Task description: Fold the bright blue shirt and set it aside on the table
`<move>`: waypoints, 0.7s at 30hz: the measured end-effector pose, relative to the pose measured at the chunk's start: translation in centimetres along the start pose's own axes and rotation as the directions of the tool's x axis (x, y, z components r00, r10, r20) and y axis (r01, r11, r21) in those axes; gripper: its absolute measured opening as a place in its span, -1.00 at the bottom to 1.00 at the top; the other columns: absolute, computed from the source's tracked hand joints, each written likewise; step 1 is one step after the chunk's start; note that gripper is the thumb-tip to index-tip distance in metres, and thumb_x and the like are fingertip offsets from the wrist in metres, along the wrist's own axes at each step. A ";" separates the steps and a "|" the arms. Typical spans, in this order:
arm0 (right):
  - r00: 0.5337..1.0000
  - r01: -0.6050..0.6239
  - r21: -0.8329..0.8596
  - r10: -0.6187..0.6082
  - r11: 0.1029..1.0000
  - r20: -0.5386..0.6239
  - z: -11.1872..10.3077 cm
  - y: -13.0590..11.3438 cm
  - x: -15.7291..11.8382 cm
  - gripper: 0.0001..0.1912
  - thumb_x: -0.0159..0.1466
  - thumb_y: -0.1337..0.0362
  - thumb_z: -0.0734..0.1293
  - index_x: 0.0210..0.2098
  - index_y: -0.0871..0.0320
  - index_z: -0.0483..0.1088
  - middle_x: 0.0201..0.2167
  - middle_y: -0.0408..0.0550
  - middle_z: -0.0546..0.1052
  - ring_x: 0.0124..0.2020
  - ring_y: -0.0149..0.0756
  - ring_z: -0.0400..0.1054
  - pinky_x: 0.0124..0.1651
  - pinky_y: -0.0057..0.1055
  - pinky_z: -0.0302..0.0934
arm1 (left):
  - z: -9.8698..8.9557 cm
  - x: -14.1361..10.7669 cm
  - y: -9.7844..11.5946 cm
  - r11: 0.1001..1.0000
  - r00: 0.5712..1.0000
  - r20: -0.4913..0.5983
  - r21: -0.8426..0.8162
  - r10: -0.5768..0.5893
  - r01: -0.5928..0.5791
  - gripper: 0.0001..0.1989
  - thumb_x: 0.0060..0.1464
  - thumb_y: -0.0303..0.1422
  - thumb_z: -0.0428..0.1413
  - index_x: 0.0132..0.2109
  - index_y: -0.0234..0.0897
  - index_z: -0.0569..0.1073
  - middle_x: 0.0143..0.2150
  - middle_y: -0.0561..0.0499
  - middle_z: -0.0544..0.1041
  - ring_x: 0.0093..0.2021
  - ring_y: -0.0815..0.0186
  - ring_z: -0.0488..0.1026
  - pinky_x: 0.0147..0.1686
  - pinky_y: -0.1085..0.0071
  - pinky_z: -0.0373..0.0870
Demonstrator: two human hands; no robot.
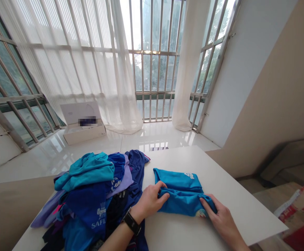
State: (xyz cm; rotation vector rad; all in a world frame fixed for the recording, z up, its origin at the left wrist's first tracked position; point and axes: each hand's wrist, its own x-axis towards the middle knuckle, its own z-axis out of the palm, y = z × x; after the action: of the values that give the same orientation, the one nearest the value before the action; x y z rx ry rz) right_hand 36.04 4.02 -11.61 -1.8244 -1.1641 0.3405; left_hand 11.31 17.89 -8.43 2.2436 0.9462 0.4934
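A blue shirt (180, 202), folded into a narrow rectangle with a white logo on its far layer, lies flat on the white table (214, 167). My left hand (153, 198), with a black band on the wrist, pinches the shirt's near layer at its left end. At the right end, my right hand (218, 216) grips the same layer between thumb and fingers. The layer's edge runs between both hands across the middle of the shirt. Beside my left arm rises a loose heap of clothes (83, 202) in blue, teal, purple and dark colours.
Behind the table, a glossy white window ledge (131, 139) carries an open white box (85, 134) at the left. Sheer curtains (89, 69) hang before barred windows. Beyond the table's right edge are a brown and red paper bag (298, 209) and a dark sofa-like shape (290, 157).
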 end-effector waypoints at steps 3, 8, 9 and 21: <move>1.000 -0.025 -0.104 0.026 0.994 0.008 0.1 0.3 0.8 -0.52 0.19 -0.23 0.25 -0.36 0.04 0.47 -0.51 -0.17 0.56 -0.42 -0.23 0.47 -0.36 -0.45 0.31 | 0.2 0.3 -0.4 0.998 0.998 -0.037 0.025 -0.048 0.049 -0.80 0.22 -0.19 0.05 -0.17 -0.20 0.48 -0.42 0.07 0.49 -0.40 0.29 0.42 -0.42 0.45 0.18; 1.000 -0.013 -0.282 0.009 0.959 -0.015 0.2 1.3 2.1 -0.48 0.18 -0.27 0.21 -0.50 0.03 0.44 -0.59 -0.16 0.51 -0.51 -0.24 0.41 -0.40 -0.40 0.25 | 0.3 0.6 -0.9 0.978 0.986 -0.062 0.129 -0.157 0.163 -0.75 0.23 -0.17 0.08 -0.27 -0.24 0.49 -0.35 -0.01 0.55 -0.31 0.22 0.47 -0.36 0.42 0.21; 1.000 -0.024 -0.299 0.025 0.954 0.001 0.1 1.5 2.4 -0.47 0.17 -0.28 0.20 -0.50 0.03 0.45 -0.58 -0.14 0.53 -0.50 -0.23 0.41 -0.41 -0.39 0.24 | 0.4 0.7 -1.0 0.975 0.983 -0.068 0.131 -0.172 0.180 -0.74 0.22 -0.16 0.08 -0.28 -0.25 0.49 -0.36 -0.02 0.55 -0.32 0.22 0.47 -0.36 0.41 0.21; 0.975 -0.197 -0.315 0.219 0.929 0.038 0.2 1.8 3.2 -0.44 0.13 -0.33 0.15 -0.52 0.02 0.37 -0.57 -0.12 0.50 -0.43 -0.18 0.40 -0.33 -0.36 0.19 | -0.3 0.3 -1.8 0.969 0.994 0.056 -0.223 -0.092 0.102 -0.57 -0.07 -0.25 0.27 -0.09 -0.18 0.28 -0.52 0.23 0.34 -0.53 0.39 0.24 -0.56 0.47 0.03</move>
State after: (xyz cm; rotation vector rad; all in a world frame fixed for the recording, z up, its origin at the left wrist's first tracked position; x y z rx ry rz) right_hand 38.66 6.55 -12.45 -2.2368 -1.1231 0.3635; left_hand 10.47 19.22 -9.45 1.9865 0.9234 0.4789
